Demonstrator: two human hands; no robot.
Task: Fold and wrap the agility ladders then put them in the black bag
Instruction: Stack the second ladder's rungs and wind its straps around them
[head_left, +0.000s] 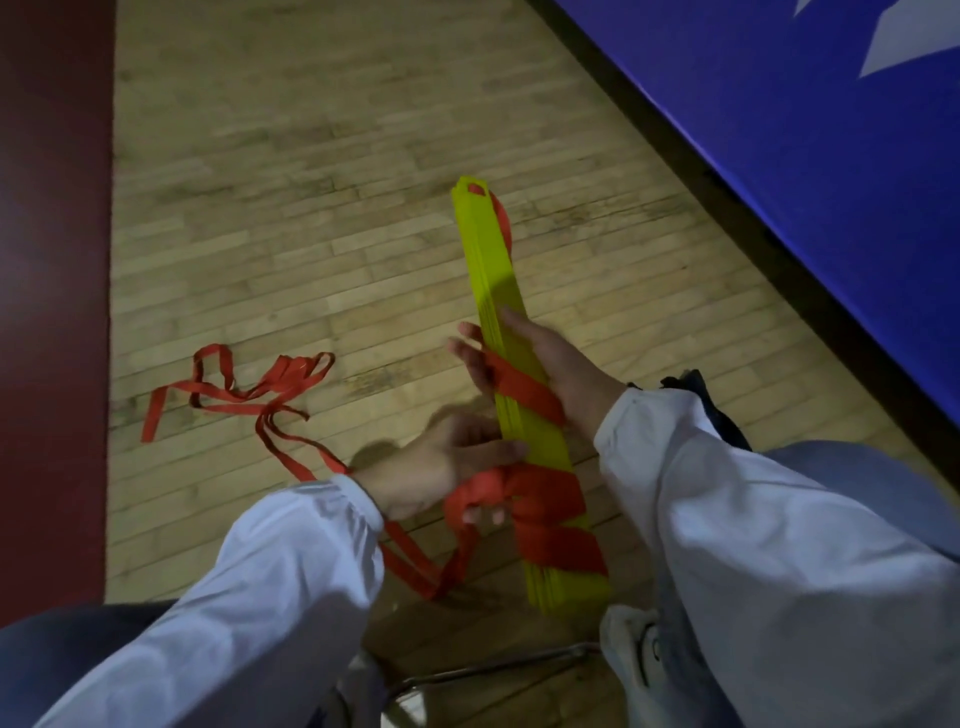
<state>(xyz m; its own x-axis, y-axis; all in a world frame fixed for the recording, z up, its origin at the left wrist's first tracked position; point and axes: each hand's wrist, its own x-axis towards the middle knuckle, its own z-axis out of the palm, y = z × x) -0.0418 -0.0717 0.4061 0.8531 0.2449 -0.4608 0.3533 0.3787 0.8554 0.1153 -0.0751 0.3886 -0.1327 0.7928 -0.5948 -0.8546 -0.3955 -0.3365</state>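
I note: rungs (498, 291) stacked, held over floor (311, 208), centre. Strap (540, 525) wound round near half only; long tail loose at left. Left grip (436, 473) pinches strap; right grip (550, 364) clasps rungs. Wrap incomplete; bag not in view, packing outstanding.
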